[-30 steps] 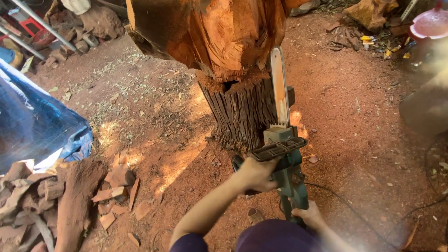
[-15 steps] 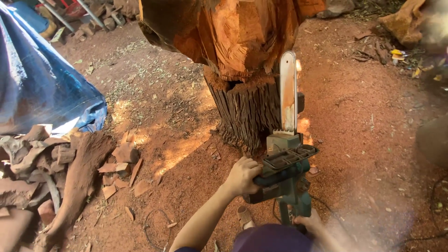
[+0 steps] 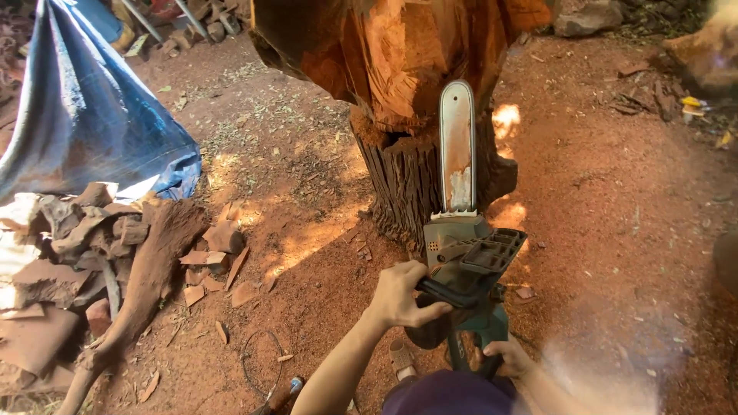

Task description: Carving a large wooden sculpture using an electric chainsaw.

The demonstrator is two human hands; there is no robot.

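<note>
Nearest to you, your right hand (image 3: 509, 358) is gripping the rear handle of the saw (image 3: 465, 261), fingers wrapped around it, though the dark cap brim (image 3: 450, 393) at the bottom edge is hiding part of that hand. Just ahead and to the left, your left hand (image 3: 401, 295) is closing tight around the black front handle, thumb hooked under the bar of it, your forearm running down toward the bottom of the view.

You are holding the saw out in front of you, between your hands and the stump (image 3: 419, 165). Its long axis is running straight away from you, near to far, with the green body low and close and the bar (image 3: 457, 146) pointing up and away toward the carved wood. The bar's rounded tip is lying in front of the place where the dark, ribbed bark meets the freshly cut orange wood above (whether the tip is touching the wood, you cannot tell from this angle). The bar is dusted with reddish sawdust.

Under the saw, reddish dirt (image 3: 615, 230) is spreading out, scattered with chips. To your left, a heap of wood offcuts (image 3: 100, 246) is lying near a long root piece, well apart from the saw. Farther off on the left, a blue tarp (image 3: 84, 123) is draping down to the ground.
</note>
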